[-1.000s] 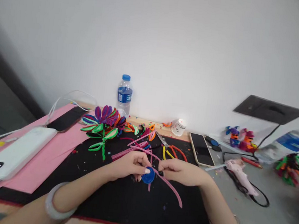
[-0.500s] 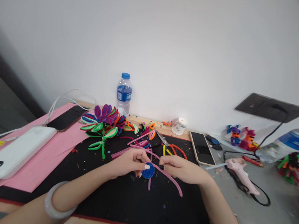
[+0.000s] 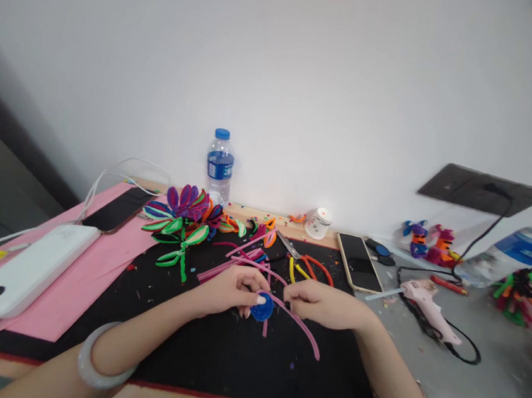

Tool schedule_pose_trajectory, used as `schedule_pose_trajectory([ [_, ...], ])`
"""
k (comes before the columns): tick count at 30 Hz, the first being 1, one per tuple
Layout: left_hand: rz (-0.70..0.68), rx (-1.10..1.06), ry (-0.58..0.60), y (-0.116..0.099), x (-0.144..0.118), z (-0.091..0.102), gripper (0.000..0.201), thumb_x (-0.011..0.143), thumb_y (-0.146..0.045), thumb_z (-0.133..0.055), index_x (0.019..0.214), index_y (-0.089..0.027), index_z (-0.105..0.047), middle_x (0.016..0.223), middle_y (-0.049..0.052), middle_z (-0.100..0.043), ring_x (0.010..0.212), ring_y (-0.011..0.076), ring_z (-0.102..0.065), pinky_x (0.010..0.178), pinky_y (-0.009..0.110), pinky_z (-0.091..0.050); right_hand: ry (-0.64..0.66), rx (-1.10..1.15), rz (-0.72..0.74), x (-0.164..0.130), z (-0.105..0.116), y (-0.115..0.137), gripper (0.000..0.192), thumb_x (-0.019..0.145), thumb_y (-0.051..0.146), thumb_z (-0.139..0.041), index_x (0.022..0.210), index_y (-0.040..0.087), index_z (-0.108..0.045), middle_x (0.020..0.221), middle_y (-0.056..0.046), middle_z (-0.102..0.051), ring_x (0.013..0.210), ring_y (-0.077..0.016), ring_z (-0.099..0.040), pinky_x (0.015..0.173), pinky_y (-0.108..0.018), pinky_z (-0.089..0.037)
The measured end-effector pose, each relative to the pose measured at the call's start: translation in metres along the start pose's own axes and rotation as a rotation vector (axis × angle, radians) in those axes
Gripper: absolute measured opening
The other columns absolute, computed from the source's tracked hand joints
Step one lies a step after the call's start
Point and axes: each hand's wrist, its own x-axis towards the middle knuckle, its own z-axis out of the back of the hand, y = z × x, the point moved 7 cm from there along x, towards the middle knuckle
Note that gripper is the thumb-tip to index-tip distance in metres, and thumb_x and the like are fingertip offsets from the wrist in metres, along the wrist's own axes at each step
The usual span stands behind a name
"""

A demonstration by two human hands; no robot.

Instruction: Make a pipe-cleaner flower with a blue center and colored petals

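Observation:
My left hand [image 3: 240,291] pinches a small round blue cap [image 3: 261,308] between thumb and fingers, above the black mat. A curved pink pipe cleaner [image 3: 305,331] runs past the cap's edge, its free end bowing down to the right. Closed at the fingertips, my right hand [image 3: 319,303] has hold of this pipe cleaner just right of the cap. Another pink strip [image 3: 265,328] sticks out below the cap. Behind my hands lies a bunch of pink pipe cleaners [image 3: 220,270], with scissors [image 3: 295,250] that have red and yellow handles beside it.
Pipe-cleaner flowers [image 3: 186,219] lie back left, before a water bottle [image 3: 220,166]. A paper cup [image 3: 318,223] and a phone [image 3: 359,262] are behind my right hand. To the right is a pink glue gun [image 3: 432,311]; at left, a white power bank [image 3: 25,272] rests on pink paper [image 3: 69,305].
My right hand has shifted slightly down, and the pipe cleaner's free end has swung lower and a little left. The left hand keeps the blue cap at nearly the same spot.

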Motion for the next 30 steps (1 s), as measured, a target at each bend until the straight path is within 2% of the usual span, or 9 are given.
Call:
schedule_pose_trajectory([
  [11,-0.006,0.033,-0.008,-0.004,-0.001,0.0,0.028,0.07,-0.032,-0.063,0.089,-0.012,-0.058,0.063,-0.001,-0.056,0.046,0.007,-0.052,0.045,0.018,-0.043,-0.065,0.133,-0.019,0.002,0.002,-0.003,0.011,0.069,0.01,-0.037,0.06,0.016,-0.037,0.054,0.007,-0.028,0.05,-0.0059,-0.026,0.045,-0.019,-0.021],
  [21,-0.072,-0.018,-0.1,-0.009,-0.001,0.008,0.027,0.07,-0.033,-0.064,0.087,-0.013,-0.059,0.065,-0.001,-0.056,0.048,0.0071,-0.051,0.047,0.02,-0.042,-0.144,0.213,-0.009,0.005,0.003,-0.007,0.01,0.072,0.012,-0.037,0.064,0.016,-0.039,0.054,0.007,-0.03,0.049,-0.006,-0.026,0.044,-0.019,-0.021],
  [30,-0.078,-0.057,-0.188,-0.01,-0.001,0.012,0.029,0.069,-0.034,-0.065,0.086,-0.012,-0.057,0.062,-0.001,-0.056,0.047,0.0073,-0.051,0.048,0.021,-0.044,-0.189,0.207,0.034,0.006,0.005,-0.004,0.011,0.075,0.012,-0.037,0.066,0.016,-0.04,0.058,0.006,-0.03,0.052,-0.0068,-0.027,0.048,-0.02,-0.023],
])
